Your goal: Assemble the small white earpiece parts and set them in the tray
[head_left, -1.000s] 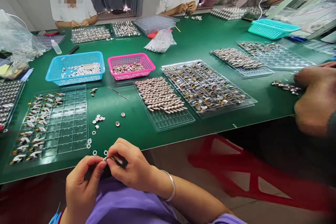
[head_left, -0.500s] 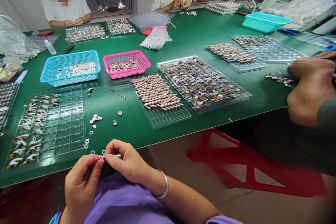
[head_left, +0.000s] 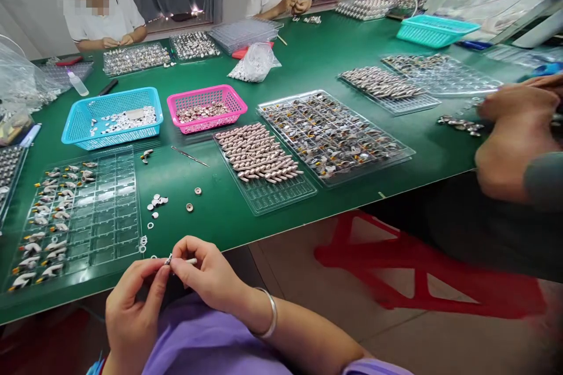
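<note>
My left hand [head_left: 134,313] and my right hand [head_left: 206,272] meet just below the near edge of the green table [head_left: 308,64]. Together they pinch a small pale earbud-like part [head_left: 178,260] at the fingertips, the left hand at its metal tip and the right hand on its white stem. Small white rings [head_left: 143,241] and round caps [head_left: 156,201] lie loose on the table just beyond my hands. A clear compartment tray [head_left: 112,211] at the near left holds several finished pieces in its left columns.
A blue basket [head_left: 70,126] and a pink basket [head_left: 240,106] hold small parts. Clear trays [head_left: 288,190] of parts fill the middle and right. Tweezers [head_left: 190,156] lie by them. A co-worker's hands [head_left: 514,135] work at the right; two people sit at the far side. A red stool [head_left: 422,269] stands below.
The view has drifted so the table sits slightly left and lower. My hands stay together on the small part, shifting a little left; the co-worker's hands at the right moved slightly.
</note>
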`<state>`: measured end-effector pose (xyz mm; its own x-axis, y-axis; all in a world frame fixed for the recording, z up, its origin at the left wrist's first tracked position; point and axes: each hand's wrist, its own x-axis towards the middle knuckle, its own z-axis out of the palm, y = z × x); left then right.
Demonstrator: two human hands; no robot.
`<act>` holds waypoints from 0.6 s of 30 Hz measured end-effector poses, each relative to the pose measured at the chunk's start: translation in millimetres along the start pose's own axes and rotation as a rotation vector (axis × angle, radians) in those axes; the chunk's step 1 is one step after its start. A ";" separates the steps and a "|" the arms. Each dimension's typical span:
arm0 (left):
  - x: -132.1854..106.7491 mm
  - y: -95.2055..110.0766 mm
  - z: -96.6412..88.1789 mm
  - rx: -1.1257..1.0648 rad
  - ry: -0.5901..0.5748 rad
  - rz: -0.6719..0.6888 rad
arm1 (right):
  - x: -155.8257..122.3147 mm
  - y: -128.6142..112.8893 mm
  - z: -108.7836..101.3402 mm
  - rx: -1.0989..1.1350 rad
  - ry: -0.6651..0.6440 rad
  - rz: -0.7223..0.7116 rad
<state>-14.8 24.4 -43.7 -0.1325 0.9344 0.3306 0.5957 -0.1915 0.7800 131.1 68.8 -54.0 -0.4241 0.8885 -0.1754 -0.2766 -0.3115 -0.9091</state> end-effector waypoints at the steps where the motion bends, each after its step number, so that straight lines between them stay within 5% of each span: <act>1: 0.6 0.2 -0.2 -0.007 -0.003 0.024 | 0.4 -0.2 0.0 0.006 0.008 0.002; 9: 6.0 3.5 1.1 0.079 0.032 0.138 | 7.9 5.9 4.5 0.413 0.002 0.203; 18: 8.3 3.9 2.2 0.183 0.066 0.205 | 6.8 8.4 11.5 0.394 0.055 0.166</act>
<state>-11.8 32.0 -39.1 -0.0417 0.8591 0.5102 0.7480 -0.3117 0.5860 116.0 68.3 -58.5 -0.4465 0.8290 -0.3366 -0.5215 -0.5468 -0.6550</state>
